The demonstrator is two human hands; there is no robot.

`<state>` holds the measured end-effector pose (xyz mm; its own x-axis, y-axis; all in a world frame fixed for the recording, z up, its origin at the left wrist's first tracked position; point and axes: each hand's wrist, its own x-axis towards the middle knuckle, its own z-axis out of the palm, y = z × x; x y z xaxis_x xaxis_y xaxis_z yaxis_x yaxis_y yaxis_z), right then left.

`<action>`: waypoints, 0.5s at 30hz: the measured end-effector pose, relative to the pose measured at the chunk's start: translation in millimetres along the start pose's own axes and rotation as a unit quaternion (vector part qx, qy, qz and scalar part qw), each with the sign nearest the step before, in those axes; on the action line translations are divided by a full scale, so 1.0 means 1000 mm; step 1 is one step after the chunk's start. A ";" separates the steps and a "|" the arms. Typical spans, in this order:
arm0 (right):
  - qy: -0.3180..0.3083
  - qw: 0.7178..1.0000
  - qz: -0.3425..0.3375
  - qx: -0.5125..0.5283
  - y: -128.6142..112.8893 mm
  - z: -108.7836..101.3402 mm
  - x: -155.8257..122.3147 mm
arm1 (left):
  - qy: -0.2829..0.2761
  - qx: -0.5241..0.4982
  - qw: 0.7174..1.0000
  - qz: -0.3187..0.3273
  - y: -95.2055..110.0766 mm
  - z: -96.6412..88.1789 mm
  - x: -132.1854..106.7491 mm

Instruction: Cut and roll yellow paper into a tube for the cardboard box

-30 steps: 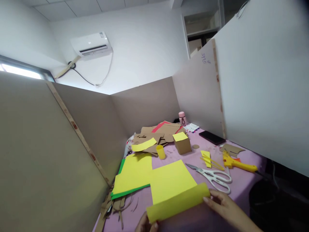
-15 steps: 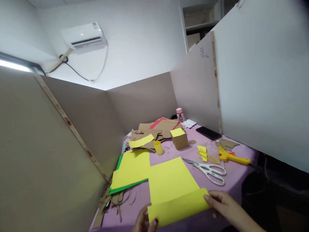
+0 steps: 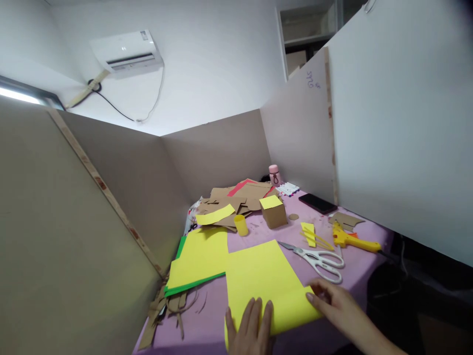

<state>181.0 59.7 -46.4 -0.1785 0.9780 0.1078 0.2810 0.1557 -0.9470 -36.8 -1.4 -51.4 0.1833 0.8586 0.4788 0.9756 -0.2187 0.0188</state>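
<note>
A table covered in pale purple cloth filled the lower centre of the frame, enclosed by tall grey-brown partition boards. At the lower centre lay a large sheet of yellow paper, its near edge folded over onto itself. The left hand rested flat and open on the folded flap, fingers spread, grasping nothing. The right hand pressed its fingertips on the flap's right corner, also unclenched. A stack of yellow and green sheets lay just left of it. White-handled scissors lay right of the sheet, a yellow glue gun farther right. A small brown cardboard box with a yellow top stood behind.
</note>
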 end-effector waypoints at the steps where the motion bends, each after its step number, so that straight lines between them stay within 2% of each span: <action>1: 0.020 0.998 -0.031 -0.041 -0.004 -0.002 -0.003 | -0.004 -0.016 1.000 0.003 -0.004 0.004 0.001; 3: 0.004 0.983 -0.115 -0.142 -0.016 -0.003 -0.009 | -0.025 -0.047 0.999 0.008 -0.013 0.010 0.000; 5: -0.095 0.952 -0.179 -0.230 -0.029 0.000 -0.013 | -0.053 -0.067 0.996 0.010 -0.019 0.013 -0.001; 7: -0.175 0.922 -0.194 -0.284 -0.038 0.006 -0.013 | -0.081 -0.080 0.993 0.018 -0.022 0.011 0.000; 10: -0.176 0.900 -0.206 -0.342 -0.038 0.018 -0.006 | -0.135 -0.109 0.985 0.025 -0.023 0.003 0.008; 15: -0.164 0.897 -0.202 -0.358 -0.031 0.021 0.008 | -0.229 -0.148 0.962 0.004 -0.023 -0.019 0.029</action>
<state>150.6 59.6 -22.5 -0.6361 0.7471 0.1929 0.6436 0.6516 -0.4014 -56.0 19.7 -21.4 0.2904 0.9558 0.0450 0.9089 -0.2903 0.2993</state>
